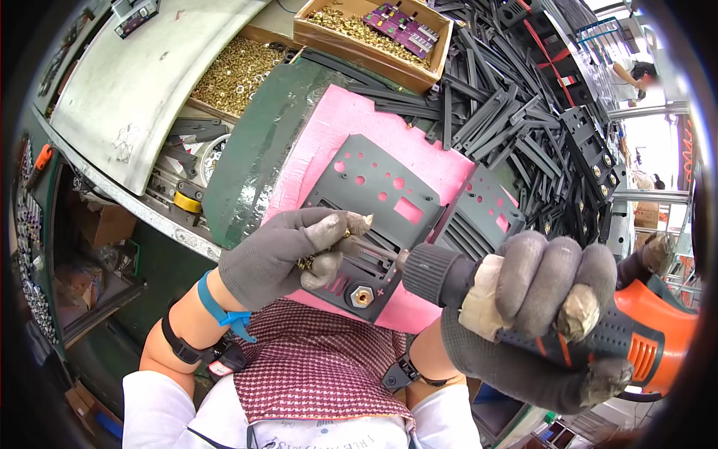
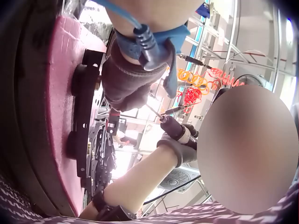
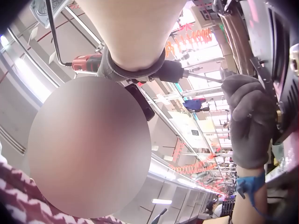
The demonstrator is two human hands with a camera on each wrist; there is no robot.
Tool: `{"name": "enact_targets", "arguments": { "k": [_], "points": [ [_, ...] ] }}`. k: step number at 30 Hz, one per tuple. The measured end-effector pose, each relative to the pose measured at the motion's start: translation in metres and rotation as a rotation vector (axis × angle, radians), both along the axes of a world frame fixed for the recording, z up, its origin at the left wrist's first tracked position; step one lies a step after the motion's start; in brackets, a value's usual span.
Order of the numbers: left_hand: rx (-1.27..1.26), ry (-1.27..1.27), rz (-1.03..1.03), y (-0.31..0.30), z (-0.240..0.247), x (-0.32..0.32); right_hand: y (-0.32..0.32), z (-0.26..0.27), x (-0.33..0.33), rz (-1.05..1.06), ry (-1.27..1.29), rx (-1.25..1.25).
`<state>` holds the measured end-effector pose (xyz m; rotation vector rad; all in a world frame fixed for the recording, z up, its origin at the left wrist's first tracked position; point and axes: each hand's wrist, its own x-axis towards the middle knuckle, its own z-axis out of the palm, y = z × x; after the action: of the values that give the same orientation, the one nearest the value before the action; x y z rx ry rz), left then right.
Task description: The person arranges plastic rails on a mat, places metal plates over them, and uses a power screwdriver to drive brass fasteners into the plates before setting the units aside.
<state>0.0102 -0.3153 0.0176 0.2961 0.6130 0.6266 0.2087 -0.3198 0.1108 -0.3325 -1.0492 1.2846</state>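
My gloved right hand [image 1: 535, 322] grips an orange and black power driver [image 1: 658, 337], its long bit [image 1: 374, 249] pointing left. The bit's end is at the fingertips of my gloved left hand [image 1: 288, 251], whose curled fingers hold small brass pieces [image 1: 305, 262]. Below the hands a dark grey metal panel [image 1: 374, 176] with round and rectangular holes lies on pink foam [image 1: 336, 120]. A hex nut with a brass centre [image 1: 362, 297] sits at the panel's near corner. In the right wrist view the bit [image 3: 205, 78] reaches the left hand [image 3: 252, 112].
A second dark panel [image 1: 479, 206] lies to the right. Behind the foam stands a box of brass parts [image 1: 336, 26] with a purple board [image 1: 400, 28] on it. Many dark strips [image 1: 501, 120] are heaped at the back right. Another brass pile [image 1: 232, 75] is at the back left.
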Motion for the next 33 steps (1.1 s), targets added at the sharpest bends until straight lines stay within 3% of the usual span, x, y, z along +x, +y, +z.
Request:
{"name": "enact_targets", "arguments": {
  "k": [8,17,19,21,23,25,27,33],
  "points": [
    [0.023,0.13,-0.089,-0.007,-0.002,0.001,0.001,-0.004,-0.009,-0.016,0.039,0.035],
    [0.019,-0.04,-0.092,-0.004,0.012,0.005,0.0,0.001,0.013,0.04,-0.079,0.013],
    [0.004,0.452,-0.149,-0.004,0.038,-0.001,-0.002,0.002,0.02,0.043,-0.125,-0.006],
    [0.074,0.542,-0.222,-0.01,0.03,-0.019,-0.004,0.0,0.025,0.039,-0.171,-0.026],
    [1.114,1.054,-0.306,-0.033,0.02,-0.029,0.001,-0.015,0.024,-0.05,-0.135,-0.007],
    [1.254,1.157,-0.237,-0.055,-0.005,-0.025,0.003,-0.029,0.03,-0.059,-0.164,0.029],
    [1.709,1.409,-0.254,-0.065,-0.022,-0.028,0.005,-0.043,0.035,-0.06,-0.193,0.069],
    [1.638,1.36,-0.174,-0.075,-0.024,-0.029,-0.006,-0.064,0.031,-0.158,-0.197,0.076]
  ]
}}
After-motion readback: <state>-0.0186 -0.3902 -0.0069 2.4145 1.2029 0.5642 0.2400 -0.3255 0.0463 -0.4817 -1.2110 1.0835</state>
